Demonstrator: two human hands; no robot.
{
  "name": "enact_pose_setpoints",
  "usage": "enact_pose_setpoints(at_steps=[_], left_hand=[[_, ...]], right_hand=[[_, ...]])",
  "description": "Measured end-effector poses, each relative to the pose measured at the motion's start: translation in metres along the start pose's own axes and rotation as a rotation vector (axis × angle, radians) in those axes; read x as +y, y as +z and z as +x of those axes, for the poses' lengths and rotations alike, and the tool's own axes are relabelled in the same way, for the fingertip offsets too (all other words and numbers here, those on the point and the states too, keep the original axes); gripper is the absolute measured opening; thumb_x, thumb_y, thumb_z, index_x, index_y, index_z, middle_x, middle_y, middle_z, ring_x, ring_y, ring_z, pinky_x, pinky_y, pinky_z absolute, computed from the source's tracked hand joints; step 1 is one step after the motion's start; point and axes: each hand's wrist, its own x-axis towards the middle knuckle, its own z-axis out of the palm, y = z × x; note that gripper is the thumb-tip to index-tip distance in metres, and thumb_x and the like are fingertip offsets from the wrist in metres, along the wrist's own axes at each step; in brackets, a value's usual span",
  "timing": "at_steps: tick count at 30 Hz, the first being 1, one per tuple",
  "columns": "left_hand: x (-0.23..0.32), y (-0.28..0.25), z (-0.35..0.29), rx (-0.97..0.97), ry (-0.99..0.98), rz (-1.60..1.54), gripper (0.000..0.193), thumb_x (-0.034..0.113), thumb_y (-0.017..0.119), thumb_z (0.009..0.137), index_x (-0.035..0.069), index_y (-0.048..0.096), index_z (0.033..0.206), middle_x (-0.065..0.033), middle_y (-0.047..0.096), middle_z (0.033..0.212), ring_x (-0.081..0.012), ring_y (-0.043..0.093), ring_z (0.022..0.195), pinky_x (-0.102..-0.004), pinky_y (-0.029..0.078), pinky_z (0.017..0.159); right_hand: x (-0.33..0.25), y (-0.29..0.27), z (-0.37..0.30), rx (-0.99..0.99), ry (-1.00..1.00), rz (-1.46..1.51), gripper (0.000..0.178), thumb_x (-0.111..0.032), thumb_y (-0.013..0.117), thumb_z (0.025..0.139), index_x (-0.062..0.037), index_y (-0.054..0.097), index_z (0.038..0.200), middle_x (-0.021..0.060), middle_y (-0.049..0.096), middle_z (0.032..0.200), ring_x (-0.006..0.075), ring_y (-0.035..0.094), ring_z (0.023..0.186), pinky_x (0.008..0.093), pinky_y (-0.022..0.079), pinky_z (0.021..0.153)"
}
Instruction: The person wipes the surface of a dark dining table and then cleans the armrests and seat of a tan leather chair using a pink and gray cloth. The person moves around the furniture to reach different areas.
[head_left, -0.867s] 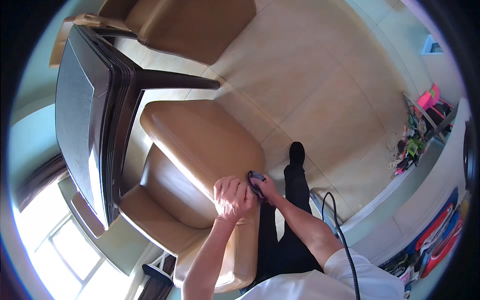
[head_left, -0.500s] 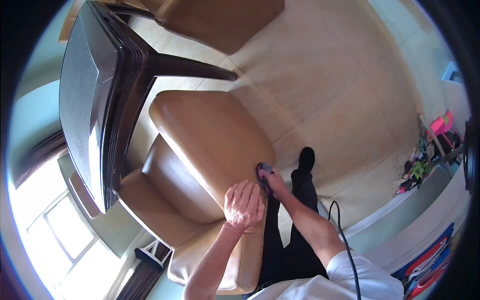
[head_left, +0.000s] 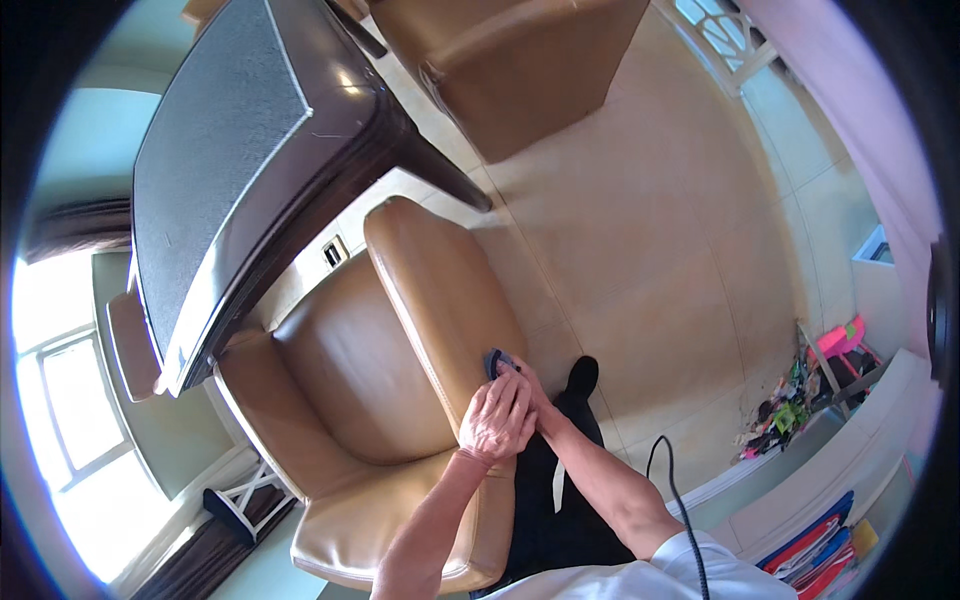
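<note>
A tan leather armchair [head_left: 350, 360] stands in front of me. Against the outer side of its right armrest [head_left: 440, 275], my right hand [head_left: 532, 395] grips a small dark brush [head_left: 494, 362], pressed to the leather. The brush is partly hidden by the fingers, and its face against the chair is out of sight. My left hand [head_left: 495, 420] lies over the top of the armrest, near its back end, fingers stretched out. Its fingertips overlap the right hand in the picture; I cannot tell whether they touch.
A dark table [head_left: 225, 130] stands beyond the armchair, with a second tan chair [head_left: 510, 70] at its right. Tiled floor [head_left: 640, 230] spreads to the right. A black cord [head_left: 672, 480] hangs by my right arm. Colourful items [head_left: 785, 415] lie near the right wall.
My right hand and the brush have moved slightly left, closer to my left hand. The view has shifted, showing more of the tabletop and the chair seat.
</note>
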Motion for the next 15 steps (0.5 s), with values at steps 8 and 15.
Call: enact_pose_setpoints(at_steps=[8, 15], left_hand=[[0.005, 0.002, 0.004, 0.150, -0.130, -0.097, 0.064, 0.037, 0.073, 0.085, 0.004, 0.059, 0.138, -0.0220, 0.056, 0.143, -0.0421, 0.051, 0.137, -0.0525, 0.042, 0.112], [0.008, 0.006, 0.006, 0.327, -0.363, -0.133, 0.068, 0.043, 0.070, 0.089, -0.001, 0.056, 0.138, -0.0261, 0.053, 0.146, -0.0473, 0.047, 0.138, -0.0551, 0.038, 0.114]], right_hand=[[-0.008, 0.004, -0.039, 0.026, -0.177, -0.197, 0.024, -0.023, 0.058, 0.104, -0.0074, 0.062, 0.121, 0.0056, 0.060, 0.118, 0.0187, 0.059, 0.109, 0.0336, 0.050, 0.094], [-0.051, 0.033, -0.045, 0.130, -0.025, -0.143, 0.030, -0.023, 0.061, 0.100, -0.0055, 0.062, 0.125, 0.0054, 0.062, 0.119, 0.0175, 0.061, 0.108, 0.0333, 0.050, 0.094]])
